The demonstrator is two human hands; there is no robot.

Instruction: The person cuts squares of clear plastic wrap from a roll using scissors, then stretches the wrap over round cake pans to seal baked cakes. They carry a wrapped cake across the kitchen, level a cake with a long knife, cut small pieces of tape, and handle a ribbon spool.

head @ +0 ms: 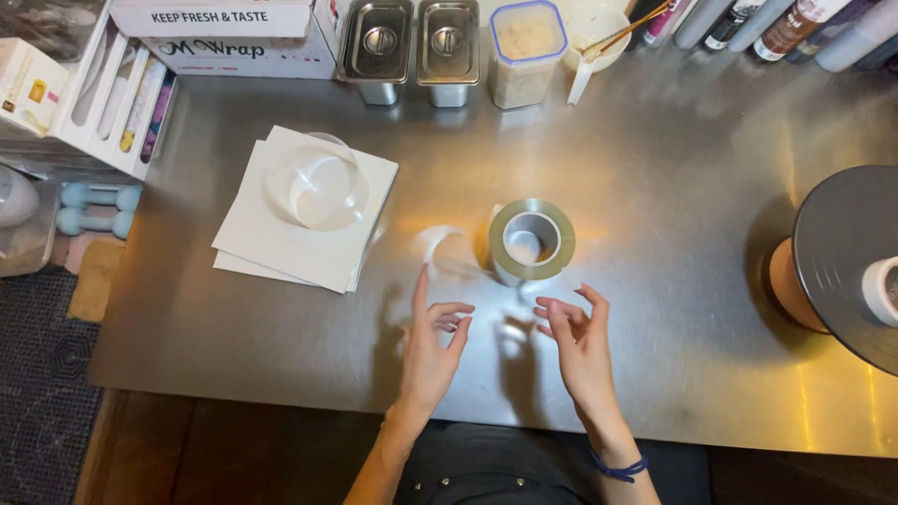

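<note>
Head view, landmark: the roll of clear film [531, 240] stands on its side wall near the middle of the steel table [673, 187].
Left hand [430, 341]: just below and left of the roll, palm facing inward, fingers loosely spread and curled, forefinger raised; it grips nothing I can make out.
Right hand [577, 341]: just below the roll, slightly right of it, fingers half curled and apart, empty as far as I can tell; a blue band [617, 466] circles the wrist.
Clear strip [440, 245]: a curled loop of see-through film lies just left of the roll, above the left forefinger; whether it touches the finger I cannot tell.
White cards [299, 234]: a stack well left of the roll, with a clear round ring [316, 182] resting on top.
Steel tubs [412, 42]: two lidded ones, up and left of the roll.
Plastic box [527, 56]: directly above the roll, at the back edge.
Turntable [847, 266]: dark disc far right of the roll.
</note>
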